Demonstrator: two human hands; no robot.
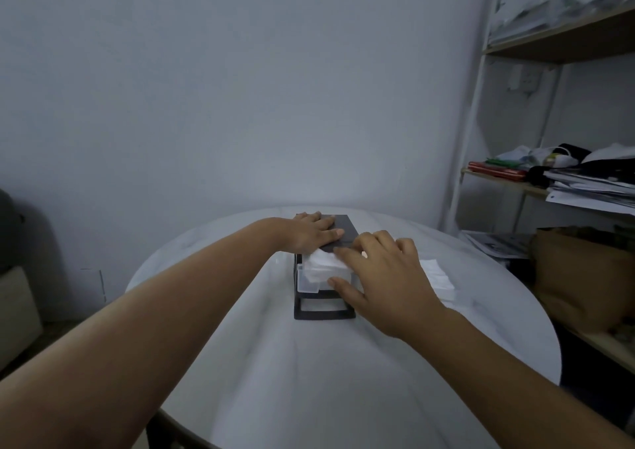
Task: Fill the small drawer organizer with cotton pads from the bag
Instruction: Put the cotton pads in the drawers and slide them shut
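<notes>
Drawer organizer (343, 227) sits mid-table (240, 328), slightly right of centre. Its long axis runs near–far. The dark frame has its open front facing near. The clear drawer (307, 282) is pulled out toward the near side and sticks out past the frame top.

Cotton pads (321, 263) are stacked in the drawer, white, heaped above its rim.

Left hand (309, 234) lies flat on the organizer's top, fingers straight and together, pointing right, pressing down.

Right hand (388, 270) is over the drawer's right side. Index finger runs along the stack's far edge and thumb is at its near edge, so it pinches the pads between them. The other fingers are loosely curled.

Bag (438, 277) of white pads lies on the table just right of the right hand, partly hidden by it.

Shelf unit (508, 177) with papers stands far right.
</notes>
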